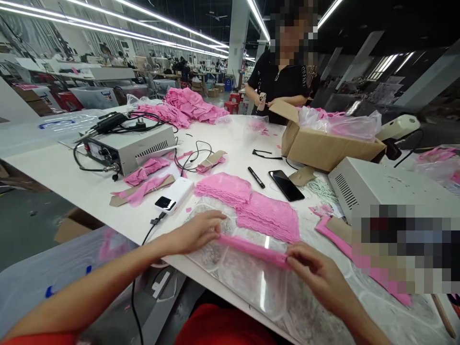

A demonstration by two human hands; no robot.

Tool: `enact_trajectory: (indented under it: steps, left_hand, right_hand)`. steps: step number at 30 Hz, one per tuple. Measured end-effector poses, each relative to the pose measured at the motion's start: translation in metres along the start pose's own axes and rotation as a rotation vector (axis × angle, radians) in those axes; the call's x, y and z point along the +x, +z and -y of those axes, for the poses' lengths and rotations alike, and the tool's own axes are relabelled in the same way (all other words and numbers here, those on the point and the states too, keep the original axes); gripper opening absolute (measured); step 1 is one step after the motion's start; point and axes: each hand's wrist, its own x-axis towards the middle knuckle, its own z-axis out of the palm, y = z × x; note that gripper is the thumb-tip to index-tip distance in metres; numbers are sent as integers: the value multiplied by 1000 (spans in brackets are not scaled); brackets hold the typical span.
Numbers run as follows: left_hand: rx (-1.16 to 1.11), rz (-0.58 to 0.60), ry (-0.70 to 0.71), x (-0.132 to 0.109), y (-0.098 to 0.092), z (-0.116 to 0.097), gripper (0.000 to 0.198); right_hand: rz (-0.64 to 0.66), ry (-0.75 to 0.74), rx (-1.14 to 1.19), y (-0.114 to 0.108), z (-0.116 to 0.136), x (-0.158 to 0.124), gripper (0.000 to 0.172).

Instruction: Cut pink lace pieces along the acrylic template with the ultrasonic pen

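Note:
A narrow pink fabric strip [253,250] is stretched between my two hands, low over a clear plastic sheet [247,287] at the table's front edge. My left hand [201,231] pinches its left end between thumb and fingers. At the other end my right hand [312,263] pinches the strip the same way. Just beyond it lie two overlapping stacks of pink lace-edged fabric pieces, the left stack [223,188] and the right stack [268,216].
Behind the stacks are a black marker [256,177] and a phone [286,185]. A white power bank [174,195] with a cable and a grey metal box [140,143] stand left. A cardboard box [323,146] and a white machine [388,187] stand right. A co-worker [282,79] stands across the table.

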Motion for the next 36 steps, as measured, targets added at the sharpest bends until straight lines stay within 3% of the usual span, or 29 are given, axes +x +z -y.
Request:
enact_trajectory:
  steps: [3,7,11,14,17,19,21,24,26,29,33,36]
  left_hand:
    - [19,-44,-32,47,-28,25,16]
    - [86,-194,-75,104,-68,72,18]
    - [160,-290,-98,114,-91,111,23]
    - [194,-235,-83,96,-86,127,30]
    - [204,-177,-23,78,-74,137,45]
    - [206,-187,31,76,-68,142,49]
    - [202,-217,91,86,-62,141,46]
    - [172,-203,202,119,-43,115,41]
    - [148,-135,281,149,-22,80,35]
    - [106,61,354,203,19,16,24]
    - [95,175,392,272,82,-53,24]
    - [100,263,377,310,121,-82,34]
  right_hand:
    - [28,87,55,-20,-2,56,32]
    - [-131,13,5,-31,-2,141,26]
    - [-260,-152,-9,-15,1,198,15]
    - [-231,-223,-15,17,-2,205,11]
    - [-166,-226,-43,41,-11,190,15]
    - [-189,-193,-71,41,-23,172,20]
    - [-252,-128,-106,24,-37,146,25]
    - [-389,23,-171,-21,-62,92,26]
    - [-511,141,-222,-53,-79,53,27]
    - [-705,294,-287,-90,-100,9,33]
    - [-839,401,-304,-108,-115,-20,38]
    - [-887,414,-277,-110,-118,-27,40]
